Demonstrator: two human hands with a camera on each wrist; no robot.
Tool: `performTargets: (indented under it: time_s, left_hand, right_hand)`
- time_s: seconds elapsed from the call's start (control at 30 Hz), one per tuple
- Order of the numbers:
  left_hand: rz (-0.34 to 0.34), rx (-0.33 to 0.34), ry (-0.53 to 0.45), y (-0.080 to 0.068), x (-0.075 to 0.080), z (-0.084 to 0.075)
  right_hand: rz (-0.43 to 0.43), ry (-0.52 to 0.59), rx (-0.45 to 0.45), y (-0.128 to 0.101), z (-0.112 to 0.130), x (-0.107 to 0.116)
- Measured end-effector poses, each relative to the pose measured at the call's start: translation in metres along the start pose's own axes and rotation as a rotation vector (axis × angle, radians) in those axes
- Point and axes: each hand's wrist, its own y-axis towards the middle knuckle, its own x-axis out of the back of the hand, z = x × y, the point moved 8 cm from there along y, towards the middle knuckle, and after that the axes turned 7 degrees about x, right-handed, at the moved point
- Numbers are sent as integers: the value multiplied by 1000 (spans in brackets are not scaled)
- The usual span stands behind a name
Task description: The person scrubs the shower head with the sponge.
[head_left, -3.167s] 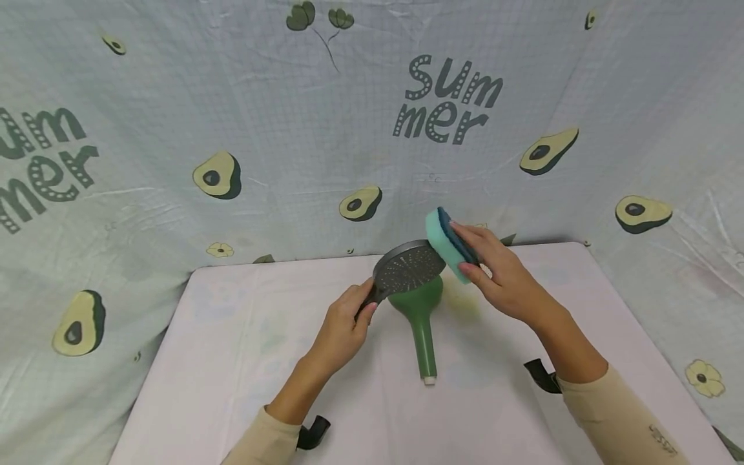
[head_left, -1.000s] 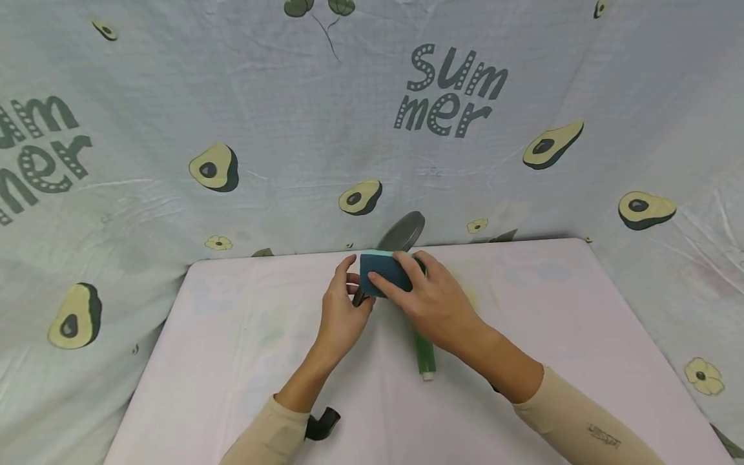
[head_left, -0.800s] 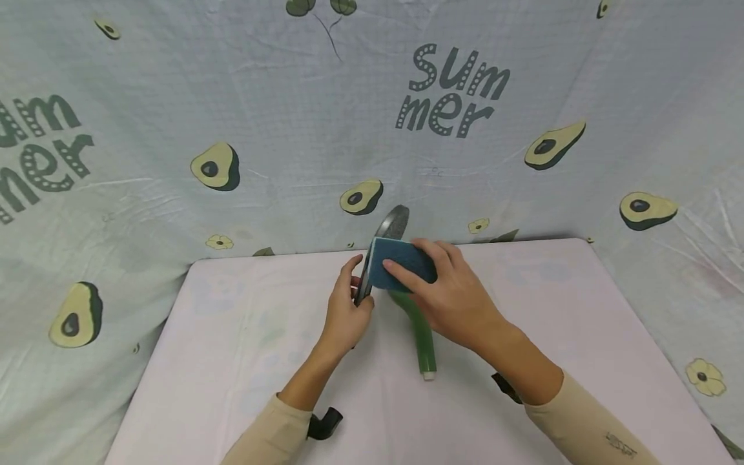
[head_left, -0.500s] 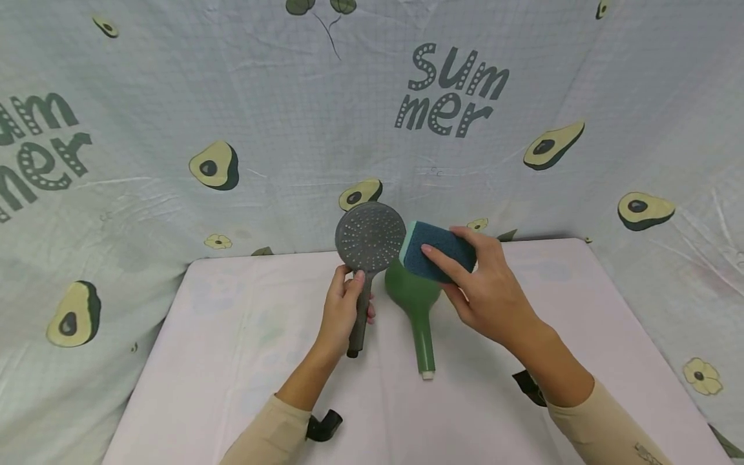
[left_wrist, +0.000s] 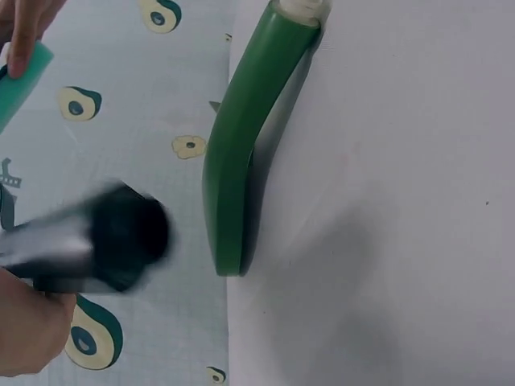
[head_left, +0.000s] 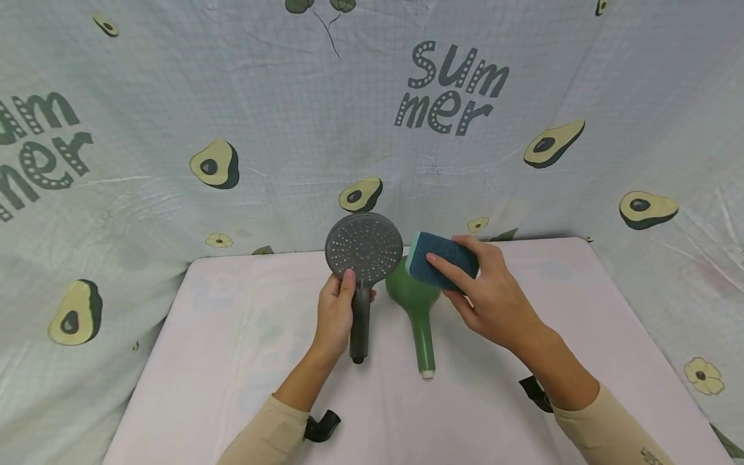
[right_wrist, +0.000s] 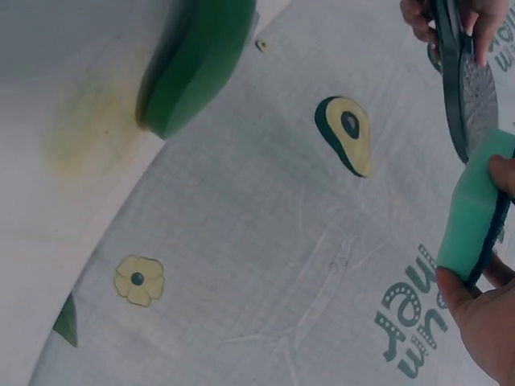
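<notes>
At frame centre, a grey shower head (head_left: 364, 248) is held upright by its handle in the left hand (head_left: 336, 314), spray face toward the camera. Just to its right, apart from it, a teal-and-blue sponge (head_left: 442, 260) is pinched in the right hand (head_left: 494, 298). A green shower head (head_left: 420, 309) lies below on the surface (head_left: 232, 361).

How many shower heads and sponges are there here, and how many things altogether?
Shower heads: 2, the grey shower head held up by the left hand and the green shower head lying on the table.
Sponges: 1, the sponge gripped by the right hand.
Total: 3.
</notes>
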Motion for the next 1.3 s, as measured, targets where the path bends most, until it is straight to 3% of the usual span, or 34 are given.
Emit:
performTargets:
  time_s: [0.2,0.47,0.73,0.93,1.1,1.23,1.3]
  left_hand:
    - [103,-33,-32,-3,-4,-9]
    - [237,11,-47,-2,-8,-21]
    - [273,14,-113,2,-7,-42]
    - [236,-14,-120,7,-7,-51]
    - [131,-105,21,12,-1,-58]
    - [70,-186,132,18,3,-64]
    - [47,-196,161,22,5,-64]
  right_hand:
    - [21,12,18,-3,6,-8]
    - [35,22,43,3,14,-17]
    - [60,47,57,19,21,-29]
    - [78,99,50,25,25,-36]
    - [158,174,92,23,37,-40]
    - [231,219,187,15,55,-43]
    - [267,220,238,10,66,-46]
